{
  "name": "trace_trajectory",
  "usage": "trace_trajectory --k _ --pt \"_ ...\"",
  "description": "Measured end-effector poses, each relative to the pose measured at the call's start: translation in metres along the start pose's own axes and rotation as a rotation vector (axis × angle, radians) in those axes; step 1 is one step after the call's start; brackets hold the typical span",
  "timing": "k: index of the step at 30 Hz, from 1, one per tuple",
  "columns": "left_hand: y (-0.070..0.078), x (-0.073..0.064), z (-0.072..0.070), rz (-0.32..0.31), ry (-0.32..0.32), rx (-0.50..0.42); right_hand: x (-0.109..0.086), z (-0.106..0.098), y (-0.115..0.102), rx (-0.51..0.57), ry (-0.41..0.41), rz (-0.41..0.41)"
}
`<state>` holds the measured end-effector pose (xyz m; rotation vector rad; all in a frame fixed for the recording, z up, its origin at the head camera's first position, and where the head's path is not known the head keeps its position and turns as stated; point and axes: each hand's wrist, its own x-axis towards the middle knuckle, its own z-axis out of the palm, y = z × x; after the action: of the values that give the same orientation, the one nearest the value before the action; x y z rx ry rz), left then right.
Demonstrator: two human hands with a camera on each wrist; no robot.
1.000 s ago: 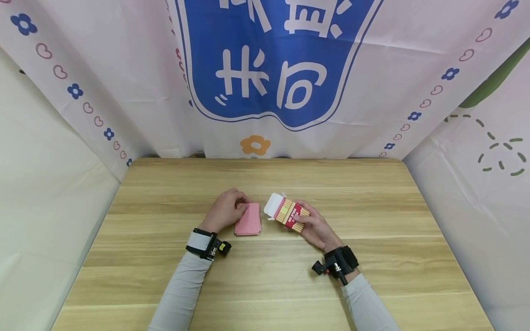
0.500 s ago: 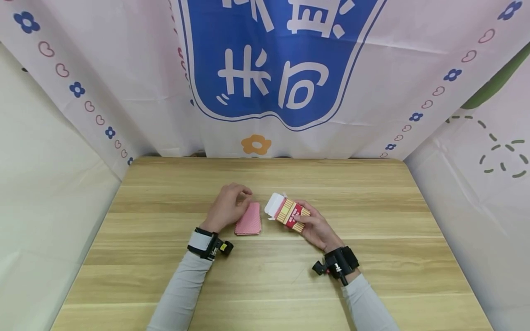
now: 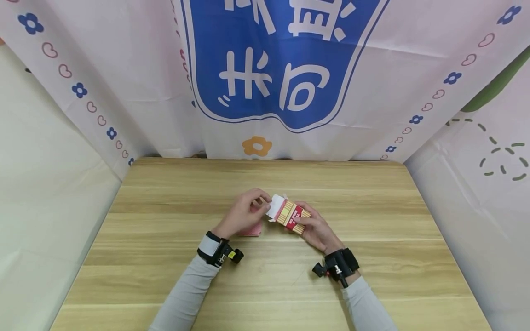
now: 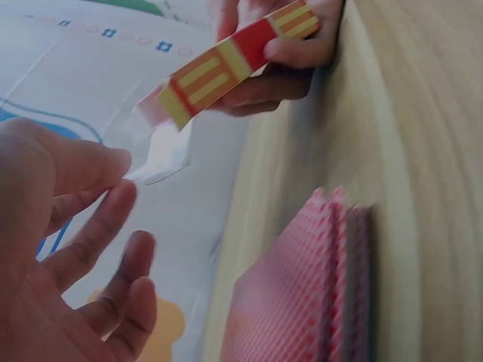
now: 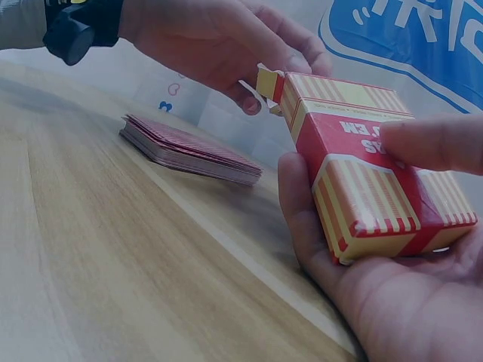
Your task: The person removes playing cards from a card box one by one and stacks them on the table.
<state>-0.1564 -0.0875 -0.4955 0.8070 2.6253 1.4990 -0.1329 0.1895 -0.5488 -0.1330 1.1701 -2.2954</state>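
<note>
My right hand [image 3: 319, 231] grips a red-and-yellow striped playing-card box [image 3: 285, 214] tilted above the table, thumb on its printed face. The box's white lid flap [image 3: 275, 206] stands open toward the left. Thumb and a finger of my left hand [image 3: 242, 214] pinch the edge of that flap [image 4: 167, 154]; its other fingers are loosely bent in the left wrist view. Below the left hand lies a squared deck of playing cards [image 5: 189, 153] with red patterned backs. From the head view, the left hand covers most of this deck [image 3: 250, 230].
A wood-grain table [image 3: 273, 285] spreads under both hands. Behind it hangs a white curtain [image 3: 356, 124] with a blue printed panel, and pale cloth [image 3: 49, 220] closes off the sides. Each wrist carries a strapped camera.
My left hand has left the card deck and moved right to the box's flap. The right hand and the box have stayed nearly still.
</note>
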Motion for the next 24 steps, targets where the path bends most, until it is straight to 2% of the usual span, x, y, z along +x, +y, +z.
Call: trace_trajectory --k 7,9,18,24 --pt "0.003 0.000 0.008 0.042 0.034 0.005 0.001 -0.002 0.001 0.004 -0.019 -0.002" --pt "0.004 0.000 0.010 0.038 0.030 0.008 0.001 -0.003 0.001 0.004 -0.022 -0.004" --pt "0.012 0.000 0.023 -0.120 -0.009 0.103 0.001 -0.002 0.001 0.014 -0.036 0.000" --pt "0.014 0.001 0.029 -0.161 0.008 0.057 0.001 -0.003 0.001 0.001 -0.031 -0.002"
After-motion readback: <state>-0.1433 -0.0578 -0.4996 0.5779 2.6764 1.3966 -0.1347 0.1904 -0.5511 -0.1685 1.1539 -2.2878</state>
